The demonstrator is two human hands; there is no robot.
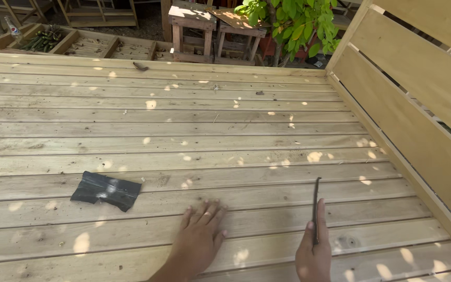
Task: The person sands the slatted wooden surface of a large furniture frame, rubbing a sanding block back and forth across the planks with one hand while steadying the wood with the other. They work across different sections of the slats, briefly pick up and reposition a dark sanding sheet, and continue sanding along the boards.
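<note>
Right hand at 5 o'clock of the frame, fist closed around the lower end of a thin dark blade. The blade stands on edge and points to 12 o'clock, its tip over the next plank up. Can't tell whether it's a saw blade, a file or a flat strip; too thin in view.

Left hand at 6 o'clock, open, palm flat on the plank surface, fingers spread toward 1 o'clock. It holds nothing.

Handling, as a guess: the blade looks light, narrow and stiff along its length, probably springy sideways. The edges may be sharp or toothed, so grip on the flat faces near the butt end, as it is now, thumb along the back. A slim section means little purchase, so it could twist in the fingers if pushed hard.

Black crumpled sheet at 10 o'clock from the left hand, lying flat on the planks, apart from both hands. Looks soft and floppy, rubber or plastic.

Slatted wooden panel stands along the right edge. Wooden stools and a leafy bush at 12 o'clock beyond the deck.
</note>
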